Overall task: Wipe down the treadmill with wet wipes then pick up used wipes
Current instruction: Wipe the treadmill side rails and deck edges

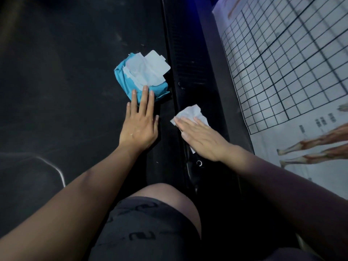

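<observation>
The room is dim. A dark treadmill belt (66, 72) has a black side rail (188, 63) on its right. Beyond the rail is one poster (291, 63) with a grid and drawn legs, its writing too blurred to read. One blue wipes pack (139, 78) lies on the belt, flap open. One wipe (190, 112) lies on the rail. The left grip (138, 127) lies flat, fingertips touching the pack. The right grip (199, 137) presses the wipe, fingers straight.

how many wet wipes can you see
2: one wipe under the right hand on the side rail, another wipe sticking out of the blue pack. More may hide inside.
</observation>
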Available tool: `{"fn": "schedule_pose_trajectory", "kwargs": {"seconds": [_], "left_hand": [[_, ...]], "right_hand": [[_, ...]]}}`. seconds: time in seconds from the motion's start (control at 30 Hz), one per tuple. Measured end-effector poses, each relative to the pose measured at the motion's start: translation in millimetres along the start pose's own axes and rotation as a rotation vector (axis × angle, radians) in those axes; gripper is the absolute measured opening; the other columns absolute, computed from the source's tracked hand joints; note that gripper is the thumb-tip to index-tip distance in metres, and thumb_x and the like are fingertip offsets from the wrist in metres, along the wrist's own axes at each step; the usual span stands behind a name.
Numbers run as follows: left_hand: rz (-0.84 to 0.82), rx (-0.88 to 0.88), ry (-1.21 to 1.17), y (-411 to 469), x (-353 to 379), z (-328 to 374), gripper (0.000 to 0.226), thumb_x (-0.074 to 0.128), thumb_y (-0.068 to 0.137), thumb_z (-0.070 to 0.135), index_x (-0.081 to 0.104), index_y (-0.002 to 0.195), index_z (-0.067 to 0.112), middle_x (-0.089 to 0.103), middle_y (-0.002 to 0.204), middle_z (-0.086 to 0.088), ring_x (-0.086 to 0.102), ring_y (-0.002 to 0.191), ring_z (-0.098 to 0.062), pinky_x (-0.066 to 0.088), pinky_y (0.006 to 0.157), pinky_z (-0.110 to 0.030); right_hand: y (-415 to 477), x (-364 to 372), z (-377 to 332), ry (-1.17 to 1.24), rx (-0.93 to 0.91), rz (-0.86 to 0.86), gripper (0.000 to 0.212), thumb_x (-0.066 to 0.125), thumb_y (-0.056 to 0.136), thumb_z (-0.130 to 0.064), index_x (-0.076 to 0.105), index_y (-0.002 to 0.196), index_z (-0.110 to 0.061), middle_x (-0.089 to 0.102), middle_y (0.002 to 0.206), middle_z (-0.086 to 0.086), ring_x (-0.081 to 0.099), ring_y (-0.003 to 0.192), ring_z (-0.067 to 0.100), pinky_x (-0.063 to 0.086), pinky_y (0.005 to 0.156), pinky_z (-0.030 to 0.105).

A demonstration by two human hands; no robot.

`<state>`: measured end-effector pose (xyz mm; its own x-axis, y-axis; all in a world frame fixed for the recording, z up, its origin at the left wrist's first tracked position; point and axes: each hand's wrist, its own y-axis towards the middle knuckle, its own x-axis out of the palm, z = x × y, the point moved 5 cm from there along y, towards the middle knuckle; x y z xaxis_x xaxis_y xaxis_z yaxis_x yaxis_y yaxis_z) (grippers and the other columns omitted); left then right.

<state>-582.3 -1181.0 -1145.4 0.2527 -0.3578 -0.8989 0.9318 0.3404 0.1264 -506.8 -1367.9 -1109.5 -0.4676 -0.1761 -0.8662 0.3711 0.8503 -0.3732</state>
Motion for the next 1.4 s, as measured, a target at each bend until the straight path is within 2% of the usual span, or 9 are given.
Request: {"fn": "schedule_pose_trajectory", "kwargs": {"seconds": [0.1,0.27,0.43,0.6,0.9,1.13,1.27,1.33,1.4], "left_hand": [[0.0,-0.005,0.01,-0.9,-0.6,0.2,0.071,0.032,0.109,0.037,-0.005,0.165,0.011,-0.015,0.173,-0.004,-0.012,0.158,-0.037,0.015,0.127,-0.057],[-0.004,0.005,0.023,-1.5,-0.8,0.6,0.071,0.036,0.109,0.033,0.0,0.165,0.008,-0.009,0.173,-0.009,-0.006,0.158,-0.04,0.019,0.126,-0.058],[0.009,0.001,0.039,-0.8,0.7,0.4,0.071,0.035,0.109,0.035,0.0,0.165,0.008,-0.009,0.173,-0.009,-0.006,0.158,-0.04,0.019,0.126,-0.058],[0.012,0.002,0.046,-0.5,0.0,2.0,0.071,0.035,0.109,0.035,0.0,0.165,0.007,-0.009,0.173,-0.01,-0.007,0.158,-0.04,0.019,0.126,-0.058],[0.021,0.013,0.05,-1.4,-0.4,0.4,0.071,0.036,0.109,0.034,0.001,0.165,0.007,-0.008,0.173,-0.01,-0.008,0.158,-0.039,0.015,0.127,-0.056],[0.024,0.006,0.049,0.5,1.7,0.1,0.071,0.034,0.109,0.036,0.0,0.165,0.007,-0.01,0.173,-0.01,-0.009,0.158,-0.039,0.015,0.128,-0.055],[0.026,0.011,0.064,0.4,1.9,0.9,0.071,0.033,0.109,0.037,0.0,0.164,0.006,-0.01,0.173,-0.011,-0.01,0.158,-0.04,0.015,0.127,-0.055],[0.026,0.013,0.062,0.9,1.2,1.2,0.071,0.033,0.109,0.036,0.001,0.164,0.006,-0.009,0.173,-0.012,-0.01,0.157,-0.041,0.014,0.128,-0.055],[0.023,0.017,0.065,0.7,0.9,1.4,0.071,0.034,0.109,0.036,0.001,0.164,0.005,-0.008,0.173,-0.013,-0.009,0.157,-0.041,0.013,0.128,-0.055]], "right_hand": [[-33.2,26.1,-13.8,-0.121,-0.151,-0.043,0.058,0.018,0.106,-0.042,0.012,0.162,-0.026,0.011,0.168,-0.014,0.0,0.152,-0.005,-0.004,0.126,0.036],[-90.2,41.6,-16.6,-0.233,-0.305,-0.159,0.058,0.02,0.108,-0.043,0.008,0.161,-0.022,0.001,0.166,-0.012,-0.004,0.154,0.002,-0.01,0.125,0.03],[-68.8,16.5,27.3,-0.255,-0.033,-0.105,0.074,-0.001,0.1,-0.062,-0.002,0.161,-0.021,-0.009,0.168,-0.006,-0.014,0.152,0.002,-0.007,0.126,0.037],[-27.7,-13.8,41.4,-0.151,0.179,-0.025,0.068,0.012,0.106,-0.052,-0.011,0.16,-0.019,-0.018,0.168,-0.004,-0.022,0.151,0.003,-0.009,0.126,0.039],[-89.1,35.4,-9.3,-0.251,-0.241,-0.228,0.071,0.006,0.103,-0.057,0.0,0.162,-0.017,-0.008,0.169,0.0,-0.017,0.153,0.007,-0.008,0.126,0.038],[-125.8,6.3,12.7,0.068,-0.239,-0.107,0.048,0.035,0.109,-0.033,0.041,0.154,-0.017,0.036,0.161,-0.005,0.024,0.152,0.007,0.019,0.126,0.038],[-125.0,7.9,-0.8,0.369,-0.046,0.022,0.044,0.048,0.104,-0.045,0.068,0.131,-0.017,0.065,0.136,-0.002,0.052,0.134,0.004,0.034,0.12,0.034],[-122.4,5.8,-5.6,0.527,0.042,0.071,0.042,0.056,0.1,-0.045,0.072,0.126,-0.017,0.075,0.117,-0.006,0.066,0.117,0.005,0.046,0.109,0.03],[-117.6,-2.6,-10.4,0.735,0.099,0.16,0.037,0.063,0.1,-0.031,0.066,0.133,-0.015,0.073,0.12,-0.009,0.065,0.118,0.007,0.047,0.106,0.026]]}}
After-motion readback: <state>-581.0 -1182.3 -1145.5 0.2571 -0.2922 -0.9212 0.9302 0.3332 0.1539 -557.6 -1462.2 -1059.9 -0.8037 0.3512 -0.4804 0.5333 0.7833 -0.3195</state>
